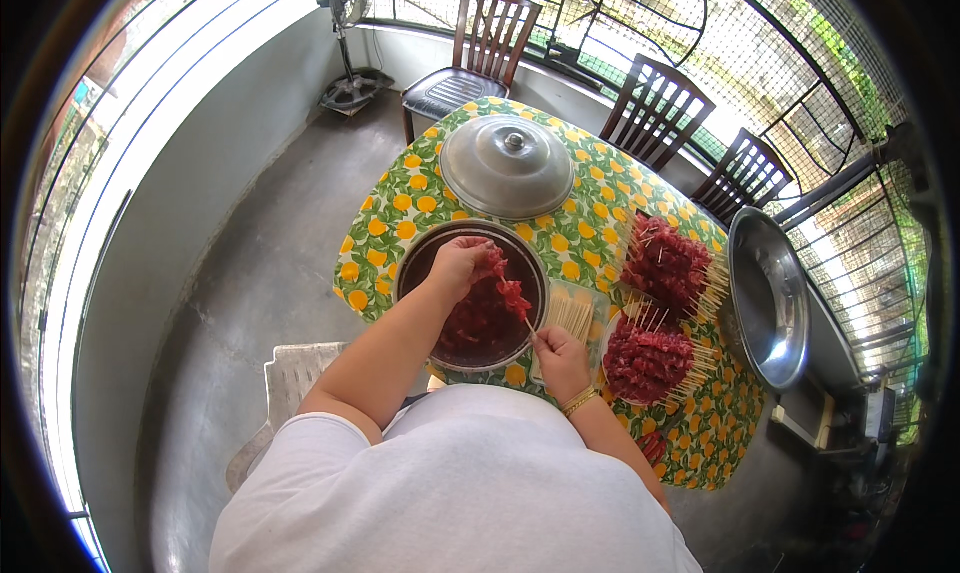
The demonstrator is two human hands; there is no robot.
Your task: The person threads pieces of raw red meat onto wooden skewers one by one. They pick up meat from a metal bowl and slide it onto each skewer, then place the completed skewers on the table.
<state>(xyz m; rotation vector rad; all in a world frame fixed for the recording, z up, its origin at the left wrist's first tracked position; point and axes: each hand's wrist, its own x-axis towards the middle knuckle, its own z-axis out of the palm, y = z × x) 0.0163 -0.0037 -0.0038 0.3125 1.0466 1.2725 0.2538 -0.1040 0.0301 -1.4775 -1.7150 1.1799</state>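
My left hand [462, 265] is closed on the upper end of a strip of raw red meat [508, 291], over a round pot [408, 256] of meat pieces in dark red liquid. Between the fingers of my right hand [560, 361] is the lower end of a thin wooden skewer [530, 326], whose upper part runs into the meat. A bundle of bare bamboo skewers [572, 315] lies in a clear tray just beyond my right hand. Farther right, two piles of skewered meat [668, 263] are stacked, the nearer pile [648, 359] on a plate.
A domed metal lid [507, 163] lies behind the pot on the lemon-patterned tablecloth [400, 203]. At the right edge a large metal basin [768, 298] leans on its side. Wooden chairs [657, 111] line the far side, and a standing fan [350, 83] is at back left.
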